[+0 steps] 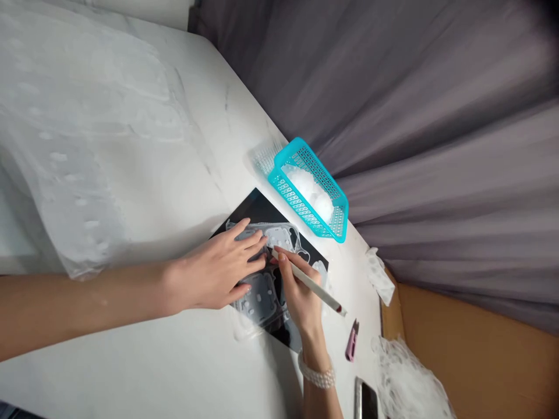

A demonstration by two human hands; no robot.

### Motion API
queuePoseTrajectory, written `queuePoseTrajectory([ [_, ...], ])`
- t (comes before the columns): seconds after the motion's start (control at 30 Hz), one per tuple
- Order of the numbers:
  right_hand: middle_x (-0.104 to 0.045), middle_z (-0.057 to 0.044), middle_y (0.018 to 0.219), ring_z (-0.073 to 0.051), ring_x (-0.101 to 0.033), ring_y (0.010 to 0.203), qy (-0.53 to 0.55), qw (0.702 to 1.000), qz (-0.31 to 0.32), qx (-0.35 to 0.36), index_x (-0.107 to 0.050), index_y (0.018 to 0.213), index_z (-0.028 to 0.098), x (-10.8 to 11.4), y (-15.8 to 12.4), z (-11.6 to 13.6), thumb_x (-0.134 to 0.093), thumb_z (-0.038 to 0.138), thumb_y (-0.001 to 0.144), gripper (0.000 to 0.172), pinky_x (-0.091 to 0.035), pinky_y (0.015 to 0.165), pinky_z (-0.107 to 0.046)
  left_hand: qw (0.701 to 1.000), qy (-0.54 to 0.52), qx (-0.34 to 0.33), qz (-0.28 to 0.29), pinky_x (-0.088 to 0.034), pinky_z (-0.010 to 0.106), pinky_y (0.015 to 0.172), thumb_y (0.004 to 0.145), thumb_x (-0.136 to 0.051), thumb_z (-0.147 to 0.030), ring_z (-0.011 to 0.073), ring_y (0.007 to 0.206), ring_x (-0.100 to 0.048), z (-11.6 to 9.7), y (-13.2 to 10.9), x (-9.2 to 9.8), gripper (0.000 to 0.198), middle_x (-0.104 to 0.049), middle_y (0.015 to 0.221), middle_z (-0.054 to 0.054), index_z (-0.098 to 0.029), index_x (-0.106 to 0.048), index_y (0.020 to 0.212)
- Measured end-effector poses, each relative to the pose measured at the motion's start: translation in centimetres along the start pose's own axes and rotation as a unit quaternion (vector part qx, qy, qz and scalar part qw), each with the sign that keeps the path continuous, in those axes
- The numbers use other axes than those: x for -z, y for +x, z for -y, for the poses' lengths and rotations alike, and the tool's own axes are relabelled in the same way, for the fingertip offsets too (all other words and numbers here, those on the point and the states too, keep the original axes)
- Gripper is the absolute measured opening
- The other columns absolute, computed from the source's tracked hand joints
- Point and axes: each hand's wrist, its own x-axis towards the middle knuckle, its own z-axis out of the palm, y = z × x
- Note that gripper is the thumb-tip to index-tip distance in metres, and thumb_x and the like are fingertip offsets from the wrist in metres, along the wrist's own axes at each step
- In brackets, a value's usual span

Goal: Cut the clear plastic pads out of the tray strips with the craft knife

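My left hand lies with its fingers spread on a translucent sheet with moulded-looking shapes in it. Beneath the sheet is a black board, set at an angle on the table. My right hand, wearing a beaded bracelet, grips a slim, white, pen-like tool. The tool's working end points at the sheet close to my left fingertips. Its exact tip is too small to make out, so I cannot tell whether it touches the sheet.
Beyond the board stands a turquoise basket with white pieces inside. Pink thread snips, a phone and a heap of clear scraps lie to the right. More translucent sheeting covers the left. A grey curtain hangs behind.
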Motion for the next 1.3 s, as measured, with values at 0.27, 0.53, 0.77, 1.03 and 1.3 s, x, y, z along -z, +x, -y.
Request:
queuePoseTrajectory([
  [0.27,-0.078,-0.009,0.103,-0.021,-0.075,0.087,-0.066,0.995,0.0,0.074,-0.076,0.108,0.016,-0.7,0.5,1.1,-0.051,0.028,0.1,0.028,-0.057,0.078,-0.031,1.0,0.025,-0.005,0.008,-0.024,0.057,0.117,0.097,-0.045,-0.05,0.038,0.138,-0.046,0.1,0.1,-0.3,0.055,-0.053,0.148,0.02,-0.016,-0.059,0.138],
  [0.53,-0.073,-0.014,0.105,-0.02,-0.073,0.094,-0.129,0.977,-0.033,0.165,-0.071,0.109,0.014,-1.1,-1.8,-0.5,-0.049,0.015,0.099,0.024,-0.059,0.083,-0.03,1.0,0.01,0.006,0.015,-0.032,0.058,0.113,0.095,-0.049,-0.049,0.0403,0.137,-0.048,0.1,0.0,-0.1,0.054,-0.05,0.151,0.02,-0.017,-0.06,0.137],
  [0.77,-0.07,-0.014,0.103,-0.024,-0.064,0.113,-0.162,0.933,-0.048,0.316,-0.062,0.123,0.013,-2.1,-1.5,-2.4,-0.048,0.004,0.097,0.031,-0.058,0.095,-0.039,1.0,0.001,0.01,0.004,-0.035,0.056,0.111,0.095,-0.051,-0.049,0.0395,0.136,-0.048,0.3,-0.1,-0.3,0.052,-0.05,0.151,0.018,-0.017,-0.063,0.133],
  [1.03,-0.069,-0.013,0.104,-0.022,-0.067,0.108,-0.172,0.938,-0.043,0.298,-0.06,0.126,0.017,-2.0,-1.0,-1.9,-0.046,0.009,0.1,0.03,-0.061,0.092,-0.036,1.0,0.001,0.008,0.001,-0.032,0.057,0.113,0.095,-0.05,-0.05,0.0397,0.139,-0.045,0.4,-0.3,-0.8,0.057,-0.048,0.153,0.018,-0.014,-0.059,0.139],
  [1.3,-0.06,-0.021,0.139,-0.029,-0.057,0.131,-0.252,0.924,-0.013,0.286,-0.057,0.136,0.013,-2.2,0.0,-2.6,-0.042,0.015,0.103,0.036,-0.052,0.107,-0.048,0.999,-0.036,0.019,-0.001,-0.024,0.055,0.12,0.095,-0.05,-0.05,0.0358,0.143,-0.04,0.7,-0.6,-1.6,0.059,-0.049,0.153,0.016,-0.013,-0.058,0.141],
])
